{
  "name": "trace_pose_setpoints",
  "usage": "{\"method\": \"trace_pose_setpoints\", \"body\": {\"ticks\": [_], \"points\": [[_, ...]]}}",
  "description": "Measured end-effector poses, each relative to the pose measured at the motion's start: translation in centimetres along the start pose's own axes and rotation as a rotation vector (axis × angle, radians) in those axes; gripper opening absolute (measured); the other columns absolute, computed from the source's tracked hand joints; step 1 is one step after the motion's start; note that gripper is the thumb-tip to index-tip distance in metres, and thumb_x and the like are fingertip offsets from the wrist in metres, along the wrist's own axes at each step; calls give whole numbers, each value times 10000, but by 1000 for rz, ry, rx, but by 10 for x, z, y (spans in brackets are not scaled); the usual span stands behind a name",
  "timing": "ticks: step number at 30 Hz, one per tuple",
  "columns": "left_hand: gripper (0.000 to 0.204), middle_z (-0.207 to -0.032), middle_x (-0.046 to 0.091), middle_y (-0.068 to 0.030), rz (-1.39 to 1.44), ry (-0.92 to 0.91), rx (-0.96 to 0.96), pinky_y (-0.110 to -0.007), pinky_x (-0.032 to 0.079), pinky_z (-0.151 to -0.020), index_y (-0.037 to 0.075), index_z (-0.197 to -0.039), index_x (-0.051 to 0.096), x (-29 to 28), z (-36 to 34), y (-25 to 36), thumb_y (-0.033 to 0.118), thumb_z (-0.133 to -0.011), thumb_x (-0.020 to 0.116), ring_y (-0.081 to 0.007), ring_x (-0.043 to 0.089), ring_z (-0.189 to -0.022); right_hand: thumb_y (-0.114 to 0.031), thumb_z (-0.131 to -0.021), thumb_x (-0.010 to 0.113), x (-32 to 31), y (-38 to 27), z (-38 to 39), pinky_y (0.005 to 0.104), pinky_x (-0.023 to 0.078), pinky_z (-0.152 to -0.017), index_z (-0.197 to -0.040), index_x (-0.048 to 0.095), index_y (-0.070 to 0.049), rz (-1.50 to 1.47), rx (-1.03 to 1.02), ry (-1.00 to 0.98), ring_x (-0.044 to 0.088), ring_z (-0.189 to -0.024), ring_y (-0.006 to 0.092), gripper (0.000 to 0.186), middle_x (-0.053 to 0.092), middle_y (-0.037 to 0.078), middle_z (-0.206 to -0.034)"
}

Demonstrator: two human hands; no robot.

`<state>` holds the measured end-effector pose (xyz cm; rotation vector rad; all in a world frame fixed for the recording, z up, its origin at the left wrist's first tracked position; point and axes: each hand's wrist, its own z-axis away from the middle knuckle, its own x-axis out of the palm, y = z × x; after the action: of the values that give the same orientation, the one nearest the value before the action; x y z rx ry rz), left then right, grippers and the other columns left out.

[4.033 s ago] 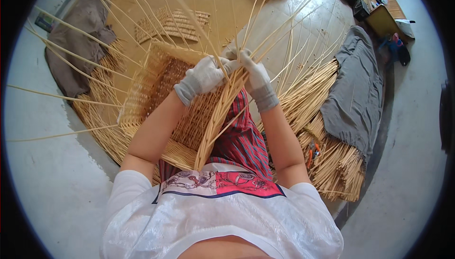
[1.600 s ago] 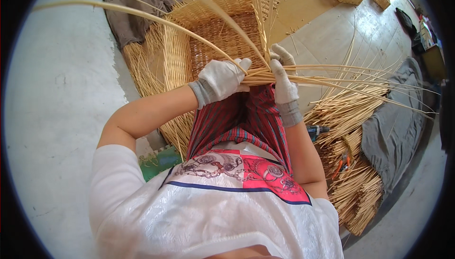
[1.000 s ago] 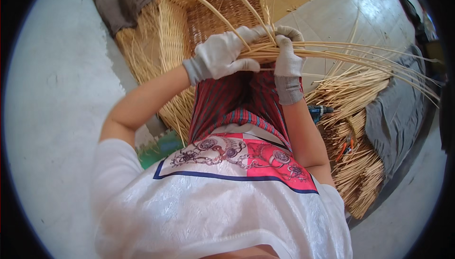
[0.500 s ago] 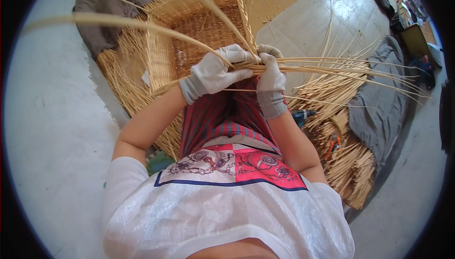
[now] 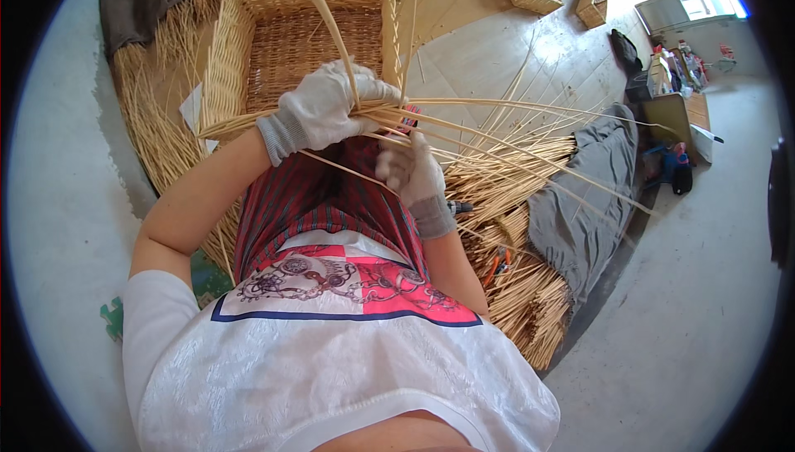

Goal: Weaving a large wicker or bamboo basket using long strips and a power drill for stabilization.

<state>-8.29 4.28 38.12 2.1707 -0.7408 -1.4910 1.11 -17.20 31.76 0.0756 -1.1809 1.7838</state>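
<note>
Gloved left hand [image 5: 325, 110] closed on willow rods [image 5: 464, 125] at the wicker basket [image 5: 248, 46] rim. Gloved right hand [image 5: 411, 172], fingers loosely curled, lies just beneath the rods. No labels discernible.

The single head camera looked steeply down from close above the person's chest. It faced forward over the wicker basket [image 5: 298, 38] toward the floor [image 5: 513, 46] beyond.
</note>
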Motion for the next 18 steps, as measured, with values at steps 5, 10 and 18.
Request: {"method": "trace_pose_setpoints", "body": {"ticks": [5,10,18], "points": [[437,-1117,719,-130,419,-58,-252,-390,515,-968,96,-1217,684,3,1,3,172,-801,792,-296,683,-1046,-571,-1060,370,-8,-61,41,217,300,-366,-1111,709,13,438,105,4,430,-416,68,676,636,44,-643],[439,-1149,705,-136,139,-40,-115,-386,528,-951,88,-1236,663,3,-2,8,197,-827,779,-306,682,-1046,-507,-1056,431,4,-73,56,227,372,-425,-976,727,33,425,-237,293,553,-460,101,622,666,66,-659],[413,-1111,704,-130,7,113,-383,-415,538,-879,77,-1168,666,26,-2,23,344,-864,752,-338,669,-1032,-513,-1046,497,-1,-78,46,219,372,-417,-905,718,31,442,-325,273,554,-462,100,604,642,58,-612]]}}
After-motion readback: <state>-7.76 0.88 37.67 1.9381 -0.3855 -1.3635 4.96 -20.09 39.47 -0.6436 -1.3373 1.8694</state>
